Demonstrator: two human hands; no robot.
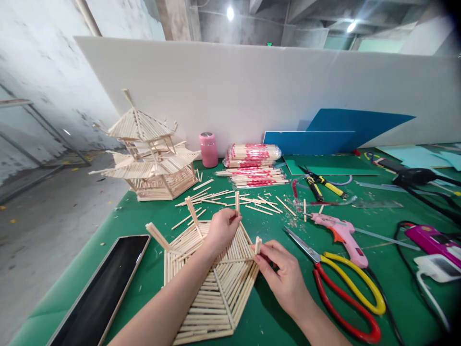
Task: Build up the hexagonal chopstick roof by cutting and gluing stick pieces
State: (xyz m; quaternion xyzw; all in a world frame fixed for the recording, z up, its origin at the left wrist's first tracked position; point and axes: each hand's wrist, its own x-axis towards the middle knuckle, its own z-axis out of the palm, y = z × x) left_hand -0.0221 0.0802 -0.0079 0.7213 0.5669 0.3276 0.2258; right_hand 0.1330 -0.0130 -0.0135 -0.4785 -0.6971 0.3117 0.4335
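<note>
In front of me lies a many-sided base of glued wooden sticks (pixel 205 307), with several short stick posts standing along its far and side edges. My left hand (pixel 224 227) reaches across the base, its fingers pinched on a post (pixel 237 202) at the far edge. At the right corner, my right hand (pixel 283 271) has thumb and fingers closed around another post (pixel 258 245). Two more posts stand untouched at the left, a leaning one (pixel 157 235) and one behind it (pixel 193 215).
A stick pagoda (pixel 151 163) stands at the back left beside a pink flask (pixel 208 150). Loose sticks (pixel 266 205) and bundled sticks (pixel 254 156) lie behind the base. Scissors (pixel 317 259), a pink glue gun (pixel 340 233) and pliers (pixel 320 185) are to the right; a phone (pixel 104 288) lies left.
</note>
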